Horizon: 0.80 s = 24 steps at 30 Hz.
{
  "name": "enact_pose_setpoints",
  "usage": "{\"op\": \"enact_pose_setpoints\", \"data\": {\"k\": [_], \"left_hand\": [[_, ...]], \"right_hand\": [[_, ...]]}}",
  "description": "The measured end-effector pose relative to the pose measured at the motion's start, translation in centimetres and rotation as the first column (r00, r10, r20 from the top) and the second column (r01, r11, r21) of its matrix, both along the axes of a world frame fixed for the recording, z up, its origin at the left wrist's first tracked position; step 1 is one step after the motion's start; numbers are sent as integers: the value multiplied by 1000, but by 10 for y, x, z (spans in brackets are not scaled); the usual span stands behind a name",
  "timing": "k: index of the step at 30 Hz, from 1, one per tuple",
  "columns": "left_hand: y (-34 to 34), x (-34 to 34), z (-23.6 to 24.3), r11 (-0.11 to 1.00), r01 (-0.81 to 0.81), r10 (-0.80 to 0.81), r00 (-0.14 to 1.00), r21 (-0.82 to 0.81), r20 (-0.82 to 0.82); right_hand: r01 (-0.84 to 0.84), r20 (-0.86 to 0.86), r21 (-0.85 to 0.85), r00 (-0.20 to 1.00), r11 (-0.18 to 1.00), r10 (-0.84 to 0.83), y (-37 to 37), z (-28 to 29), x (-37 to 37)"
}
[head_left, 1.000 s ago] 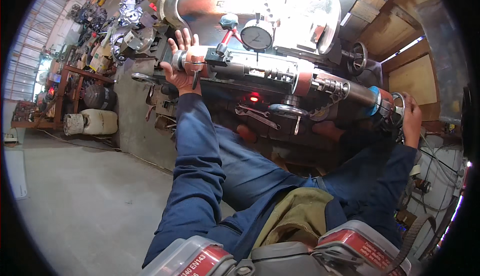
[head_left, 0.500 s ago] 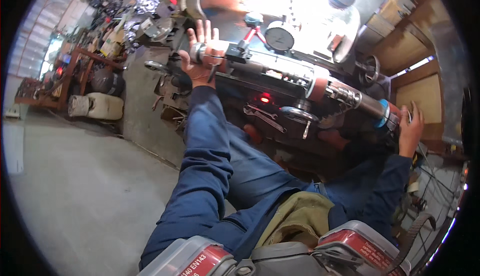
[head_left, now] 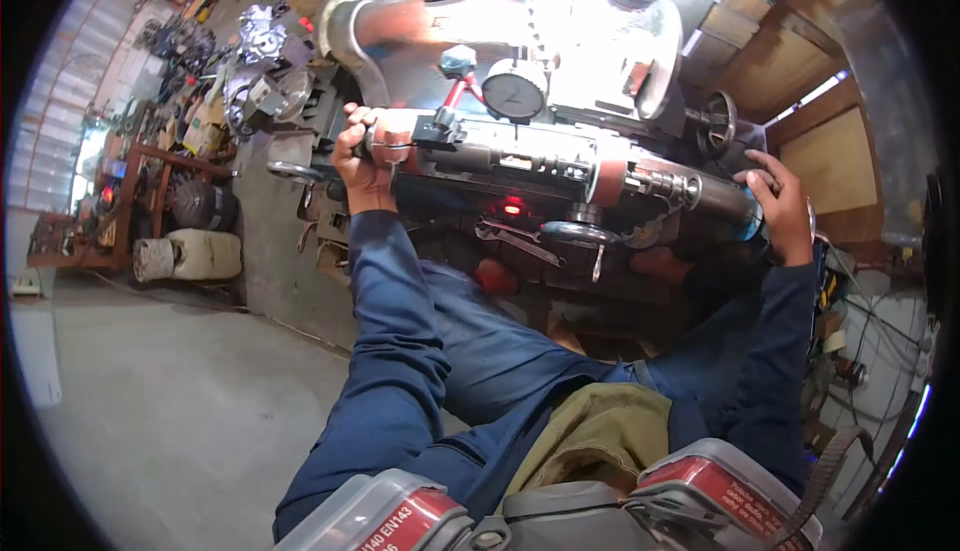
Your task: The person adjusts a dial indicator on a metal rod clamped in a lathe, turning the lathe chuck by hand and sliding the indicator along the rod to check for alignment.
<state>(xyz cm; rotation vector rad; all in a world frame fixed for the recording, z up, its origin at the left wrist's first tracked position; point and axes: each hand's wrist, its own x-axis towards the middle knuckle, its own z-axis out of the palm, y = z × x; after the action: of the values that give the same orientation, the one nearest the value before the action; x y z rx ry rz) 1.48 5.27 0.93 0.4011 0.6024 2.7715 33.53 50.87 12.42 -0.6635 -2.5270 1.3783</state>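
Note:
A long machine lies across in front of me, with a stepped metal shaft (head_left: 540,163) along it. At its left end, the fingers of my left hand (head_left: 360,166) are curled round a round metal end piece beside a reddish-brown block (head_left: 393,136). My right hand (head_left: 785,213) is at the other end, by a grey cylinder (head_left: 725,203) with a blue ring. Its fingers are apart, over the cylinder's end; whether they touch it I cannot tell. A round dial gauge (head_left: 513,91) with a red arm (head_left: 462,91) stands over the shaft.
A handwheel (head_left: 580,234) with a crank handle sticks out toward me, and another handwheel (head_left: 718,123) is at the back right. Wrenches (head_left: 520,241) lie below the shaft. To the left are a cream jerrycan (head_left: 205,254) and piled metal parts (head_left: 262,36). A strong light glares behind.
My left hand has gone from spread fingers to curled round the end piece. My right hand has shifted up and left over the cylinder's end. The whole view has shifted slightly.

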Motion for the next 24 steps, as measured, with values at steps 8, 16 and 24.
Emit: {"op": "enact_pose_setpoints", "data": {"k": [8,16,24], "left_hand": [[2,6,25,960,-42,114,962,-278,247],[-7,18,35,908,-115,242,929,-403,281],[-9,7,30,887,-142,316,881,-440,351]], "right_hand": [[-5,28,4,1000,1000,5,-2,2,3],[291,-297,528,944,798,-147,5,9,29],[291,-11,430,948,855,-318,134,-46,163]]}}
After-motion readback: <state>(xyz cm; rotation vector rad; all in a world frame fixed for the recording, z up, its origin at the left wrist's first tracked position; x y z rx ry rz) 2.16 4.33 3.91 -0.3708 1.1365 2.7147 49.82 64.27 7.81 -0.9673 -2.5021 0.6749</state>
